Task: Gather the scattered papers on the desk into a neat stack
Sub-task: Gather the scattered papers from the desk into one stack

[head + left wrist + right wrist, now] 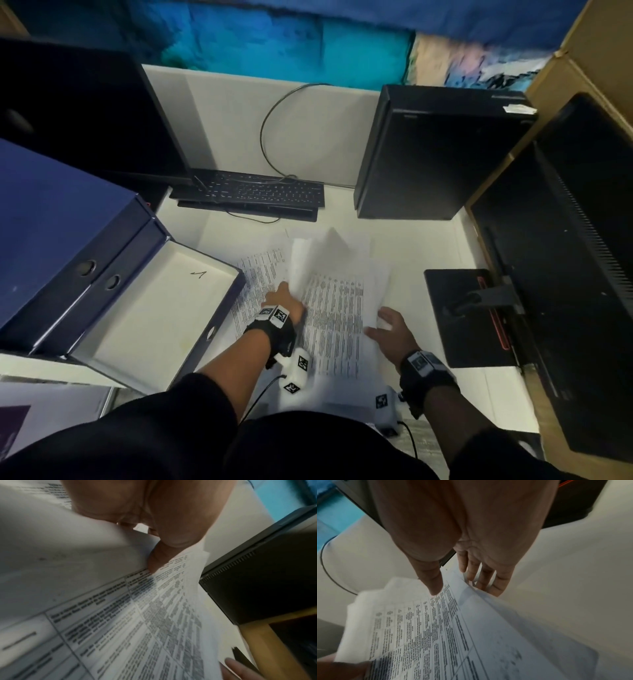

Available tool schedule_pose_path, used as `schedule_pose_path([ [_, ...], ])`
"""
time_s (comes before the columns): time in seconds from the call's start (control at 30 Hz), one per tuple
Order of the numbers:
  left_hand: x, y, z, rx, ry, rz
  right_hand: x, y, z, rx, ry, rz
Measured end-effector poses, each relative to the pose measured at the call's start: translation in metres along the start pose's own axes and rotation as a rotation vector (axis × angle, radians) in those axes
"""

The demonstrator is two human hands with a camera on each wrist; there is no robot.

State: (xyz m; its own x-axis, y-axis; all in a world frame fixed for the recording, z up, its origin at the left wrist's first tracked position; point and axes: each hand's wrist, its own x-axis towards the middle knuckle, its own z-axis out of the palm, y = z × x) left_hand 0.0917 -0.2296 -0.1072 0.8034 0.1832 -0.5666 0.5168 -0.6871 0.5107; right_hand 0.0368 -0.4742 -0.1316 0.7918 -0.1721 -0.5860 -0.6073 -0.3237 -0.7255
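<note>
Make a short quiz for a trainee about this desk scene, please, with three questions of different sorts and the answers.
1. True or false: the papers already lie in one neat stack.
2. Which hand lifts some sheets off the desk? A) left hand B) right hand
3. Fill in: behind the papers lies a black ____.

Key:
1. False; printed sheets lie spread and overlapping.
2. A; its thumb and fingers pinch raised sheets, while the right hand's fingers reach under the pile's right edge, thumb above.
3. keyboard

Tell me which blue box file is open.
The box file nearest the papers: it lies flat with its white inside showing. The two box files to its left are closed, blue all over.
</note>
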Motion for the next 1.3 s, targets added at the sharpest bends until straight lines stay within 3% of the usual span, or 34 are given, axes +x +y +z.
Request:
schedule_pose_path([
  [0.2, -0.042, 0.028, 0.000, -0.307, -0.120, 0.376, -0.005, 0.014, -0.015, 0.290, 0.138, 0.102],
  [0.3, -0.041, 0.032, -0.002, -0.569, -0.217, 0.399, -0.016, 0.015, -0.036, 0.487, 0.166, 0.077],
  [0.37, -0.036, 0.030, 0.000, -0.647, -0.241, 0.400, -0.027, 0.014, -0.048, 0.558, 0.098, 0.047],
  [0.47, -0.026, 0.019, 0.006, -0.490, -0.195, 0.333, -0.032, 0.016, -0.054, 0.438, -0.008, 0.003],
  [0.53, -0.014, 0.004, 0.011, -0.249, -0.072, 0.218, -0.028, 0.022, -0.054, 0.364, 0.078, -0.013],
  [0.63, 0.002, -0.026, 0.014, 0.061, 0.206, -0.171, -0.018, 0.042, -0.059, 0.327, 0.216, 0.005],
  [0.7, 0.001, -0.043, 0.010, 0.099, 0.302, -0.308, -0.014, 0.055, -0.060, 0.265, 0.229, 0.025],
  [0.83, -0.003, -0.065, 0.015, 0.296, 0.161, -0.073, -0.004, 0.071, -0.056, 0.178, 0.225, 0.069],
  [0.9, -0.005, -0.061, 0.022, 0.373, 0.227, 0.029, 0.003, 0.075, -0.051, 0.135, 0.191, 0.051],
  [0.97, -0.005, -0.052, 0.020, 0.356, 0.325, -0.012, -0.001, 0.067, -0.046, 0.138, 0.175, 0.045],
  [1.1, 0.006, -0.051, 0.006, 0.194, 0.269, -0.292, -0.009, 0.053, -0.039, 0.128, 0.186, 0.050],
  [1.23, 0.005, -0.039, 0.009, 0.132, 0.293, -0.231, -0.007, 0.051, -0.032, 0.161, 0.189, 0.071],
  [1.3, 0.004, -0.033, 0.003, 0.097, 0.233, -0.212, -0.006, 0.050, -0.028, 0.164, 0.184, 0.073],
])
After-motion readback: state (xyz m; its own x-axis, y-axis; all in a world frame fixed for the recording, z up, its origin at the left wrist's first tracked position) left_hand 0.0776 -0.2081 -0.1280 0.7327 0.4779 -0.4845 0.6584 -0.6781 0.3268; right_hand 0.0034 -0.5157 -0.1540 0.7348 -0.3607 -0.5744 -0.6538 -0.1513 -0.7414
